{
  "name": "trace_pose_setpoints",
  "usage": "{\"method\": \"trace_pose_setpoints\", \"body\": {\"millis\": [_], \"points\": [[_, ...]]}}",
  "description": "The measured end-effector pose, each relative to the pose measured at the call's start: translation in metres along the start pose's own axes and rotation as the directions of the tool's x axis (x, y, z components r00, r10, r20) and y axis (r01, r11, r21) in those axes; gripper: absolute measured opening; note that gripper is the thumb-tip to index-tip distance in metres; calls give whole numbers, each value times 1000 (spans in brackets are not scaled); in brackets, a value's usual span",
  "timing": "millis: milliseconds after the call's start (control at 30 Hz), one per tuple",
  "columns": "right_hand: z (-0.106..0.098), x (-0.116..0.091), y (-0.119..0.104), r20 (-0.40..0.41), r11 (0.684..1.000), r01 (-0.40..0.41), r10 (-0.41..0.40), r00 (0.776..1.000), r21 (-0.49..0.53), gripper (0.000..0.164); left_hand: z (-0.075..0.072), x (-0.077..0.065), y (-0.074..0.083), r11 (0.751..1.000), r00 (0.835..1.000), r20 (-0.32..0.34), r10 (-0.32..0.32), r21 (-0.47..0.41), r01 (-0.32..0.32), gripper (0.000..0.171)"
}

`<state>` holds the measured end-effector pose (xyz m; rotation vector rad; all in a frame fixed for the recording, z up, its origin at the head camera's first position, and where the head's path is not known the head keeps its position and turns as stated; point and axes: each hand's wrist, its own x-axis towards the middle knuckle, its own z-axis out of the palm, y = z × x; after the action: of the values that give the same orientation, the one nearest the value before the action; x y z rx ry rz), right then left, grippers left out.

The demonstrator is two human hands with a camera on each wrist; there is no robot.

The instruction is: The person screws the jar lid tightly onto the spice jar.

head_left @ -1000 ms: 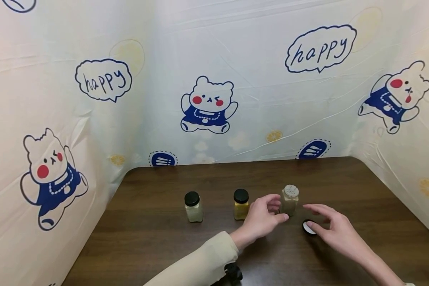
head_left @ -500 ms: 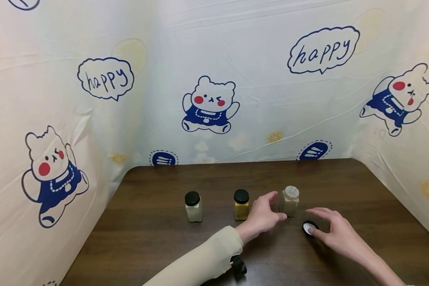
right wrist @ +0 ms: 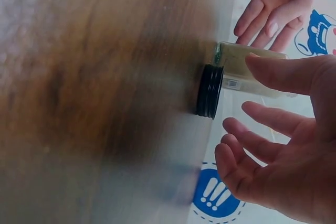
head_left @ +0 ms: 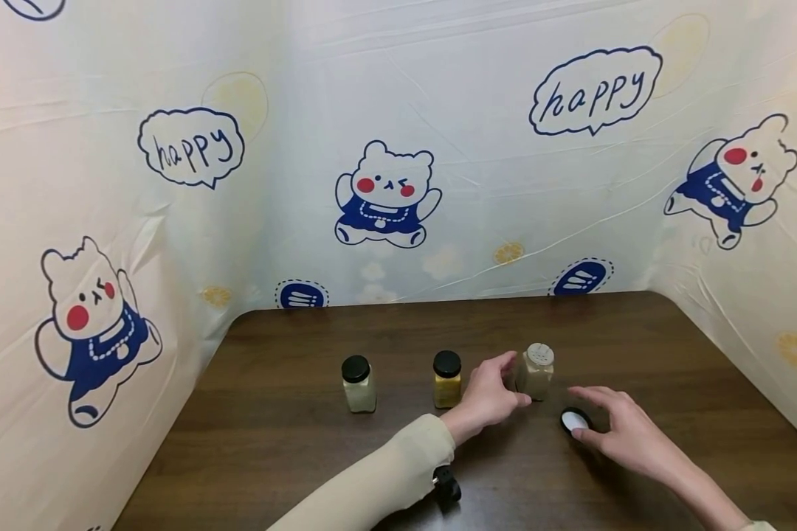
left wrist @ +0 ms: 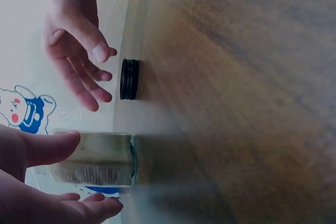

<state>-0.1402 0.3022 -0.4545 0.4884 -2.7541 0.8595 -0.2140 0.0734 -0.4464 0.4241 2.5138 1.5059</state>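
Observation:
A glass spice jar with a pale perforated shaker top stands upright at the right. My left hand is at its left side, thumb and fingers spread apart; in the left wrist view the thumb overlaps the jar. In front of the jar, a black screw lid lies on the table with its white inside facing up. My right hand hovers beside that lid, its fingers relaxed and its thumb tip at the rim. From the right wrist, nothing shows between thumb and fingers, and the lid rests beyond them.
A black-capped jar of yellow contents stands just left of my left hand. Farther left is another black-capped jar with pale contents. The brown wooden table is enclosed by a printed cloth at the back and sides.
My left hand's fingers have spread and drawn back slightly from the jar. The right thumb, over the lid half a second ago, now sits at its rim. Jars and lid stay in place.

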Motion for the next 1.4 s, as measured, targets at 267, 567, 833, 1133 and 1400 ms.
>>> {"method": "trace_pose_setpoints", "body": {"millis": [267, 567, 833, 1133, 1400], "points": [[-2, 0, 2, 57, 999, -52, 52, 997, 0, 54, 3, 11, 1, 1000, 1000, 15, -11, 3, 11, 74], [-5, 2, 2, 138, 993, -113, 109, 984, 23, 59, 6, 19, -3, 999, 999, 18, -29, -19, 29, 73], [-5, 2, 0, 138, 991, -132, 128, 982, 18, 57, 8, 23, -3, 999, 999, 5, -36, 27, 36, 66], [-4, 2, 1, 104, 994, -110, 108, 989, 10, 53, 11, 25, -4, 997, 1000, 1, -4, 71, 4, 55], [-4, 2, 4, 110, 995, -102, 102, 989, -2, 55, 12, 27, -5, 993, 1000, 15, 18, 113, -20, 63]]}}
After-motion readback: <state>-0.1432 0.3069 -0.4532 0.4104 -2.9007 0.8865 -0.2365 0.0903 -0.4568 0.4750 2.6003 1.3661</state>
